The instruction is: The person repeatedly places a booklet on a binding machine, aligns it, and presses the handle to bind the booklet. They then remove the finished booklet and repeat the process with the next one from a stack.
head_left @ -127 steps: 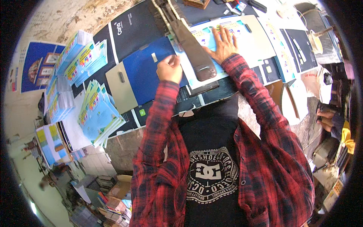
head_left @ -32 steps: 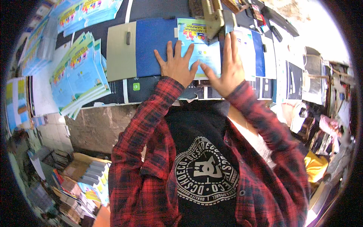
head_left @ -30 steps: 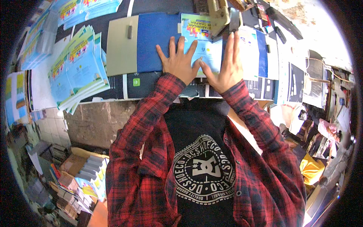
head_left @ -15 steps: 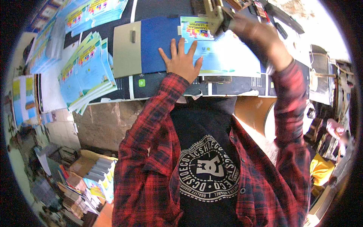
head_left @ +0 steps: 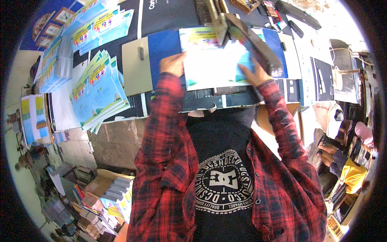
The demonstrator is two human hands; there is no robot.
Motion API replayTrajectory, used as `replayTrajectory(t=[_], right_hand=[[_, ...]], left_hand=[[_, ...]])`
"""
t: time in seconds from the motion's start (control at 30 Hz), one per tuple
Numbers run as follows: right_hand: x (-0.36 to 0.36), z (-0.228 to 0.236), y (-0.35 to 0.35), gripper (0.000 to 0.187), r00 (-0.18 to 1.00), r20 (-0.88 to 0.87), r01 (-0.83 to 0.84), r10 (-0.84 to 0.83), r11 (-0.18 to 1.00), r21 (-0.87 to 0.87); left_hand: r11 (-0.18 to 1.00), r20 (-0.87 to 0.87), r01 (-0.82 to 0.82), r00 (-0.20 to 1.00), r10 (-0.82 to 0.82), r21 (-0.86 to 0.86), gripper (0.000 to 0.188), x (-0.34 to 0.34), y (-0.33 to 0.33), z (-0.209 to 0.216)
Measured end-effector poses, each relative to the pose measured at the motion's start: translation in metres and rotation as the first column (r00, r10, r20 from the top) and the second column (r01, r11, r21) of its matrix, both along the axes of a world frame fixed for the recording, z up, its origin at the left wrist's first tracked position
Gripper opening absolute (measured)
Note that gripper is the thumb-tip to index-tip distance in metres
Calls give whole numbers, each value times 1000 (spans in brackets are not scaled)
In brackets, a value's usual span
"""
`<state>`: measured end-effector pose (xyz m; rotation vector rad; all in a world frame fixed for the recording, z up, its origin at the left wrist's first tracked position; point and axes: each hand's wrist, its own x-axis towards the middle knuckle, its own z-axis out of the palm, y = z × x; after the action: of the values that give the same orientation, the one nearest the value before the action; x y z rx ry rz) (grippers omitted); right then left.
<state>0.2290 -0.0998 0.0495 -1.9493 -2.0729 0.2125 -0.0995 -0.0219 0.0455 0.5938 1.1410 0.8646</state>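
Note:
An open printed booklet, light blue and partly washed out by glare, lies on the blue board in front of me. My left hand grips its left edge, with the fingertips partly hidden by the paper. At the right edge my right hand holds the booklet, thumb on the upper side; some fingers are blurred or hidden. A large metal stapler with a long dark lever stands over the booklet's far part, its head just above the paper. Neither hand touches that lever.
Fanned booklets lie left of the board, with more stacks behind them. A black case and small boxes lie at the far right. Below left stands a carton of booklets. Another person's hand shows at right.
My right hand has let go of the stapler's lever and come down to the booklet's right edge. My left hand has gone from lying spread to gripping the left edge. The view has shifted.

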Motion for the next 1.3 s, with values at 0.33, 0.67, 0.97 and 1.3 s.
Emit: replayTrajectory(t=[0.33, 0.67, 0.97, 1.3], right_hand=[[-97, -12, 8, 79, 981, -186, -30, 49, 994, 100], [-58, 4, 4, 97, 1000, 6, 1, -2, 999, 49], [-66, 27, 5, 75, 988, -127, -84, 84, 996, 9], [-73, 234, 60, 56, 915, -34, -390, 403, 901, 188]], left_hand=[[992, -228, 37, 972, -63, -119, 41, -89, 13, 17], [990, -439, 61, 892, -110, -124, 46, -64, 9, 38], [367, -905, 851, 251, 343, 375, 74, 42, -58, 12], [393, -891, 838, 214, 401, 378, 75, 43, -58, 4]])
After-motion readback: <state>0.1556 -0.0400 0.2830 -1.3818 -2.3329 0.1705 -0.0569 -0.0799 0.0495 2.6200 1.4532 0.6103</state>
